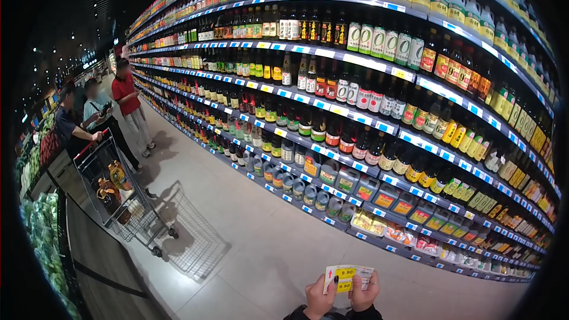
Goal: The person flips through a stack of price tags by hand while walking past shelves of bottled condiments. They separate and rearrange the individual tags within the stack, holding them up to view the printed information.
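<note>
Holding: both hands pinch one price-label strip (347,277), low in the middle of the view, above the floor (255,249) and in front of the lowest shelf.
Left hand: the left hand (318,301) is closed on the strip's lower left edge, thumb on the front.
Right hand: the right hand (363,296) is closed on the lower right edge in the same way.
Handling: it looks like thin paper or card, so very light, limp and easy to crease. It is probably best taken by its edges between thumb and forefinger, clear of the print.
Count, strip: one strip, with two yellow tags reading 9.90 and one red arrow at its left end.
Count, hands: two, both on the strip.
Shelving: one long wall of shelves (367,62) in several tiers, packed with sauce bottles and jugs, too many to count.
Aisle: three people (127,98) stand well apart to the left, and one of them has a hand on the single shopping cart (118,201), which holds goods.
</note>
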Demonstrator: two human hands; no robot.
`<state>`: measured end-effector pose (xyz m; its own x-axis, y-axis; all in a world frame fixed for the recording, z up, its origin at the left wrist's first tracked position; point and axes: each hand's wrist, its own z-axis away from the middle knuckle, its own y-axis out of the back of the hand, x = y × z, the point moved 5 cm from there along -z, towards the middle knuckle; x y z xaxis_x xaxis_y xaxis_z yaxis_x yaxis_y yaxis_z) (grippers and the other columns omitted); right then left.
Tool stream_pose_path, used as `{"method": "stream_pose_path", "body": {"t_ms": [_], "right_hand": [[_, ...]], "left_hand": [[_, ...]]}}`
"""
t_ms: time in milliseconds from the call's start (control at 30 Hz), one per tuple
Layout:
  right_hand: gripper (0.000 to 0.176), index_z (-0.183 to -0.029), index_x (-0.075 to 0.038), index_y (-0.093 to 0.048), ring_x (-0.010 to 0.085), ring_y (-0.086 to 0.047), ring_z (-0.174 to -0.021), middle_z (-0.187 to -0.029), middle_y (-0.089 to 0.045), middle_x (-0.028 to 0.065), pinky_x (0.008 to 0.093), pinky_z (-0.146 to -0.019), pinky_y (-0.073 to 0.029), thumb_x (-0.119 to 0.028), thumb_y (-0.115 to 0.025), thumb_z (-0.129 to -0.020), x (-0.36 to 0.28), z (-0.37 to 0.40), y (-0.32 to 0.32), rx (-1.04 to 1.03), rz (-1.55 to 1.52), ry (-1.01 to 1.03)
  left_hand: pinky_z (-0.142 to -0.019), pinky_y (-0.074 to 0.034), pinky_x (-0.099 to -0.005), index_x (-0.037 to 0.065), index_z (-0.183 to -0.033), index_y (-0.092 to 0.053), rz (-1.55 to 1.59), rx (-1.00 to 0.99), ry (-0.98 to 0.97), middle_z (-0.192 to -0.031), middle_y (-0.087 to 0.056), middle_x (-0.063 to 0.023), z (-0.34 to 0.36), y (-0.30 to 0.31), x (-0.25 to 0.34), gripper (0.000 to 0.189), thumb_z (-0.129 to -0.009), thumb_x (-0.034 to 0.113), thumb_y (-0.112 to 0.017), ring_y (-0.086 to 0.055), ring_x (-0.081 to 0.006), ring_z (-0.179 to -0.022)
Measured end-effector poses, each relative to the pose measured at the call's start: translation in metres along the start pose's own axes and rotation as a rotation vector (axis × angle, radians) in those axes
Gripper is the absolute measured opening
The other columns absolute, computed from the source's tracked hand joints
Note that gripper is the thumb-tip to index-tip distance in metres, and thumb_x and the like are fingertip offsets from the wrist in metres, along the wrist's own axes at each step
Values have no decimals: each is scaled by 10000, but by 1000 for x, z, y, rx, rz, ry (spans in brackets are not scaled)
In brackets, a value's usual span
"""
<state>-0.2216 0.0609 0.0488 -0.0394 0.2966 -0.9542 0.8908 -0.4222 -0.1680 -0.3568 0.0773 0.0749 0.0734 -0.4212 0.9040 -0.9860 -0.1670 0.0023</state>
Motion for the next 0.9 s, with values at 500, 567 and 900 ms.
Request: {"method": "stream_pose_path", "body": {"t_ms": [500, 567, 900], "right_hand": [[141, -935, -36, -421, 54, -430, -390, -667, -551, 49, 175, -337, -328, -88, -526, -856, -4, 7, 3, -14, 15, 65], [137, -938, -36, -420, 53, -431, -391, -670, -552, 50, 175, -336, -328, -88, -520, -860, -5, 8, 3, -17, -1, 36], [128, -953, -38, -419, 48, -439, -405, -703, -559, 55, 169, -325, -317, -123, -487, -885, -15, 5, -2, -48, -88, -88]], "left_hand": [[-508, -462, -343, -16, -925, -569, -172, 12, -26, -695, -589, -155, 10, 0, 10, 174, -772, 61, -600, -599, -281, -588], [-509, -462, -344, -22, -936, -566, -173, 36, -67, -696, -588, -163, 12, 1, 12, 180, -790, 81, -589, -599, -286, -591], [-414, -424, -256, -37, -946, -499, -39, -149, 100, -684, -582, -118, 16, -3, -12, 168, -855, 104, -510, -574, -133, -514]]}}
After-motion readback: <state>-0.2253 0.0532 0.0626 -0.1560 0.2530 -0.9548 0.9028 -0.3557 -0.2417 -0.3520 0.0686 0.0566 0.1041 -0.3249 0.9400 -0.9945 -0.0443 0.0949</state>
